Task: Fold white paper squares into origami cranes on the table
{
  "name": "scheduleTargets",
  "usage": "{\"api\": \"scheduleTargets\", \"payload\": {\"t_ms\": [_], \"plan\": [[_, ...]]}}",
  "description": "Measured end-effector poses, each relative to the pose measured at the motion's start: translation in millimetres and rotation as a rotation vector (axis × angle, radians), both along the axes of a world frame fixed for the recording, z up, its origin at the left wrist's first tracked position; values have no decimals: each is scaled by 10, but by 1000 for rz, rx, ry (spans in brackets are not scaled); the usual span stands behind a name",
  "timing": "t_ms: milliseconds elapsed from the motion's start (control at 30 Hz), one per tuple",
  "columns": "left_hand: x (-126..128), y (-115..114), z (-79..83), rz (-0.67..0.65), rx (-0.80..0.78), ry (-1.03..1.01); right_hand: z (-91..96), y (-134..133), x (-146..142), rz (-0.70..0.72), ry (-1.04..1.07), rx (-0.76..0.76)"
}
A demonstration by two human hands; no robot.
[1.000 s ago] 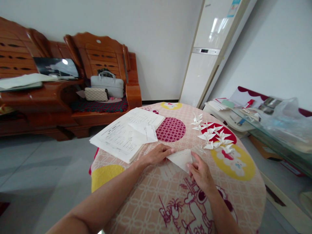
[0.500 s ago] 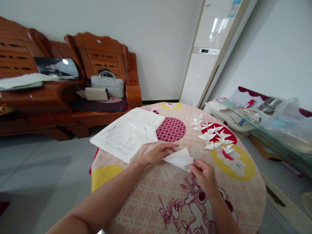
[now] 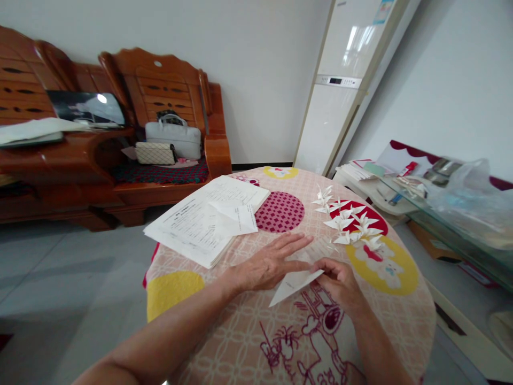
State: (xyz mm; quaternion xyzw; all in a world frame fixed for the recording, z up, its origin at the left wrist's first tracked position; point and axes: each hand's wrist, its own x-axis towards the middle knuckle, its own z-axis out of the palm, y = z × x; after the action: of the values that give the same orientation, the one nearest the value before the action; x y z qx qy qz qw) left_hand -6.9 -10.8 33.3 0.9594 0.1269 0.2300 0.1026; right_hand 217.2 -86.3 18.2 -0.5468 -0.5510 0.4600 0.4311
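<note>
A folded white paper triangle (image 3: 292, 283) lies on the round table's patterned cloth (image 3: 240, 342) in front of me. My left hand (image 3: 269, 262) rests flat on its upper part, fingers stretched out toward the right. My right hand (image 3: 340, 279) pinches the paper's right corner with curled fingers. Several finished white paper cranes (image 3: 349, 224) stand in a cluster beyond my right hand.
A stack of printed sheets (image 3: 200, 222) lies at the table's far left. A wooden bench (image 3: 120, 133) with bags stands behind it. A tall white air conditioner (image 3: 340, 91) fills the corner. A cluttered glass shelf (image 3: 441, 208) runs along the right.
The paper has turned and slid nearer me. My left hand has spread flat over it. My right hand has shifted to pinch its right corner.
</note>
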Motion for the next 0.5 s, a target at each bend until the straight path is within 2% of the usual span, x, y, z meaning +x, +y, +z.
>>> {"api": "scheduleTargets", "payload": {"t_ms": [167, 267, 367, 500], "plan": [[-73, 90, -25, 9, 57, -9, -75, 44, 98, -46, -2, 16], [-76, 129, -79, -26, 67, 56, -181, 54, 196, -16, -124, 100], [-35, 153, -189, -70, 44, 144, -256, 17, 268, 4, -422, 300], [14, 166, -307, -110, -15, 215, -263, -110, 228, 28, -878, 527]]}}
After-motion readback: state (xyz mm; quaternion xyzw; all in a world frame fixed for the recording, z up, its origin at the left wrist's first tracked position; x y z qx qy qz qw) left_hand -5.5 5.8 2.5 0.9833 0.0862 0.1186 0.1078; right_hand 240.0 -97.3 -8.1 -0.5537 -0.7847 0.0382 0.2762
